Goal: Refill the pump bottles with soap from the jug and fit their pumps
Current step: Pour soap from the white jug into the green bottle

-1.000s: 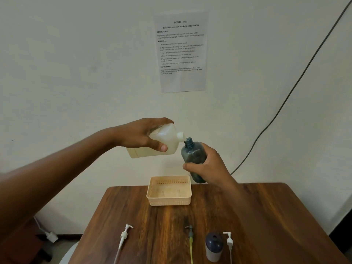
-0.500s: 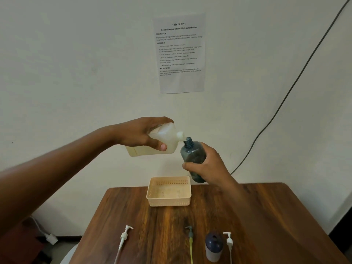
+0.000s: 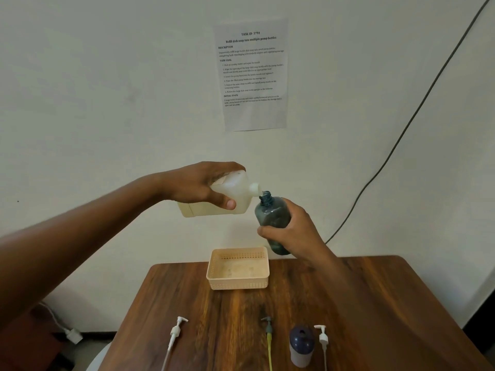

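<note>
Left hand [image 3: 203,187]: grip closed around translucent white soap jug [image 3: 230,198], tipped on its side above the table [image 3: 375,303], spout at the mouth of the blue-grey pump bottle [image 3: 272,215]. Right hand [image 3: 292,231]: grip wrapped around that bottle's lower body, bottle tilted toward the jug. Beige perforated basket [image 3: 237,282]: table's 12 o'clock edge. At 6 o'clock, left to right: white pump [image 3: 175,330], grey-green pump with yellow tube [image 3: 267,329], upright dark-capped bottle [image 3: 301,346], second white pump [image 3: 322,337] just beside it.
</note>
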A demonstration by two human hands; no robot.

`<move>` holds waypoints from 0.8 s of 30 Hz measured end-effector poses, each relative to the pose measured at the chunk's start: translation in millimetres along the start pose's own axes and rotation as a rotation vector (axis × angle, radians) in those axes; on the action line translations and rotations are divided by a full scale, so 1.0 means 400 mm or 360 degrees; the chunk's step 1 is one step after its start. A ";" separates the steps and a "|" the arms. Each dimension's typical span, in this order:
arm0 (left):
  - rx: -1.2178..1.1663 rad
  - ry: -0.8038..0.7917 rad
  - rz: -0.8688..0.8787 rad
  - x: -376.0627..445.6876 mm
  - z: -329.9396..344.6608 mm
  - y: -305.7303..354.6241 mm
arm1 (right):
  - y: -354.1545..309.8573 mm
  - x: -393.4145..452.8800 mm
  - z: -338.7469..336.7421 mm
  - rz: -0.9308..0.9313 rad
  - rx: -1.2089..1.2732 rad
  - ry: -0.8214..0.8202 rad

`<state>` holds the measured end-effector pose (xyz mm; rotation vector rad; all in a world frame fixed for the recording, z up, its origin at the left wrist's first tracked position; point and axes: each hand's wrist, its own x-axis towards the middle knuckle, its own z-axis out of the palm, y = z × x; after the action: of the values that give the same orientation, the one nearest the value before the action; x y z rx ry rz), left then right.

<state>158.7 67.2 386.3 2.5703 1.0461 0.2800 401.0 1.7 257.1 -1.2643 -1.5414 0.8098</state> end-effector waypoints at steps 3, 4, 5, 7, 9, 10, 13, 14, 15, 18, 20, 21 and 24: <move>0.0009 -0.0011 0.0005 0.003 -0.003 0.000 | 0.001 0.000 0.001 -0.0006 0.0006 0.0014; 0.0011 -0.0016 0.0007 0.004 -0.004 0.000 | 0.001 0.001 0.001 -0.0007 0.0009 0.0015; 0.0013 -0.0019 0.0011 0.005 -0.005 0.000 | 0.001 0.002 0.000 -0.0009 0.0011 0.0014; 0.0020 -0.0017 0.0019 0.007 -0.006 0.000 | 0.003 0.003 -0.002 -0.0011 0.0011 0.0011; 0.0026 -0.0013 0.0023 0.007 -0.007 0.001 | 0.003 0.004 -0.005 -0.0016 0.0007 0.0008; 0.0028 -0.0013 0.0024 0.007 -0.007 0.001 | 0.003 0.003 -0.005 -0.0018 0.0005 0.0009; 0.0028 -0.0022 0.0028 0.009 -0.007 -0.002 | 0.003 0.003 -0.006 -0.0020 0.0007 0.0010; 0.0033 -0.0025 0.0029 0.010 -0.008 -0.002 | 0.003 0.003 -0.005 -0.0019 0.0010 0.0009; 0.0037 -0.0029 0.0029 0.011 -0.009 -0.003 | 0.003 0.004 -0.006 -0.0017 0.0010 0.0009; 0.0035 -0.0022 0.0027 0.013 -0.012 -0.003 | 0.003 0.006 -0.006 -0.0017 0.0004 0.0007; 0.0025 -0.0016 0.0027 0.014 -0.014 -0.006 | 0.004 0.008 -0.006 -0.0020 0.0004 0.0008; 0.0024 -0.0014 0.0029 0.016 -0.015 -0.007 | 0.004 0.009 -0.007 -0.0017 0.0006 0.0008; 0.0025 -0.0015 0.0031 0.016 -0.017 -0.007 | 0.003 0.010 -0.007 -0.0008 0.0011 0.0005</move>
<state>159.4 75.3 392.0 2.5946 1.0242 0.2656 403.9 5.6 258.1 -1.2554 -1.5379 0.8089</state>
